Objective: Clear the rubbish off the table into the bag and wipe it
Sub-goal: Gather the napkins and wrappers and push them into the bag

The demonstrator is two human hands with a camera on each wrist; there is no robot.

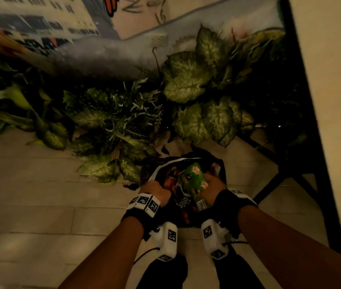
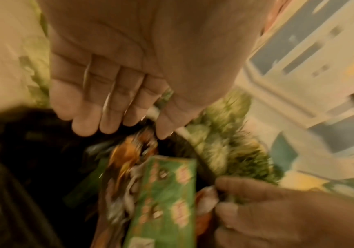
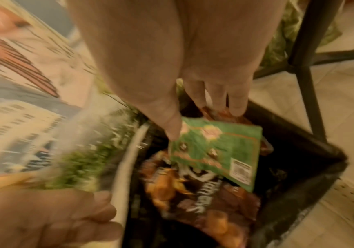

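Note:
A black bag (image 1: 222, 163) (image 3: 299, 151) stands open on the floor between my hands. Inside lies a dark chip packet (image 1: 179, 202) (image 3: 203, 201) (image 2: 129, 154). A green snack packet (image 1: 194, 182) (image 3: 218, 151) (image 2: 165, 201) sits on top of it, half inside the opening. My left hand (image 1: 157, 192) (image 2: 129, 129) pinches the bag's left rim, which shows a white band. My right hand (image 1: 213, 182) (image 3: 192, 120) holds the green packet by its top edge, thumb on one corner, fingers behind it. Both wrist views are blurred.
A pale table top (image 1: 332, 101) on a black metal frame (image 1: 303, 101) stands close on the right, one leg (image 3: 305, 67) right beside the bag. Leafy plants (image 1: 186, 80) crowd the floor just beyond the bag, below a painted wall. Tiled floor (image 1: 40, 205) lies to the left.

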